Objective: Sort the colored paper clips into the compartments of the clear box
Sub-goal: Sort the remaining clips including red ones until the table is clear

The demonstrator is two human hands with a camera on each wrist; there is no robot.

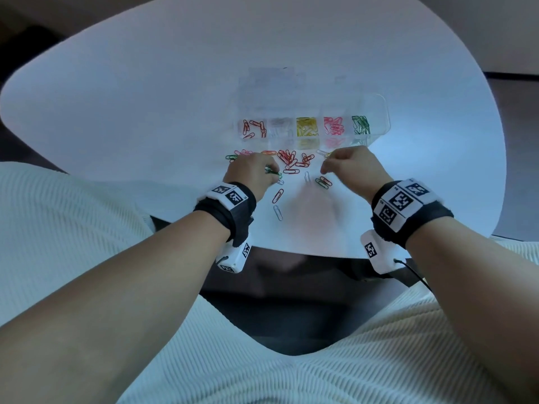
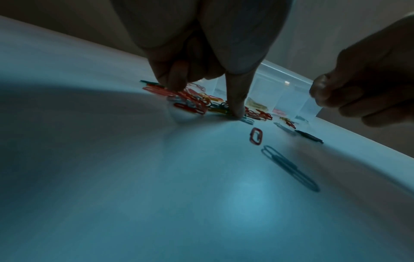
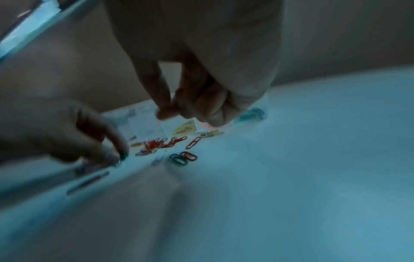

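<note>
The clear box (image 1: pixel 379 112) lies across the table, its compartments holding orange, pale, yellow, pink and green clips. In front of it is a loose pile of mostly red paper clips (image 1: pixel 288 160). My left hand (image 1: pixel 271 173) is down at the pile's left end, thumb and finger pinching green paper clips (image 1: pixel 273 171) against the table (image 2: pixel 220 109). My right hand (image 1: pixel 324 170) hovers right of the pile, fingers curled, thumb and forefinger tips together (image 3: pixel 167 111). No clip shows between them. A green and an orange clip (image 3: pixel 182 158) lie just below it.
A red clip (image 1: pixel 277 196) and a pale blue clip (image 1: pixel 278 212) lie apart, nearer the table's (image 1: pixel 145 97) front edge. A pale and a yellow clip (image 1: pixel 323 153) sit by the box's front wall. A white knitted garment covers my lap below the edge.
</note>
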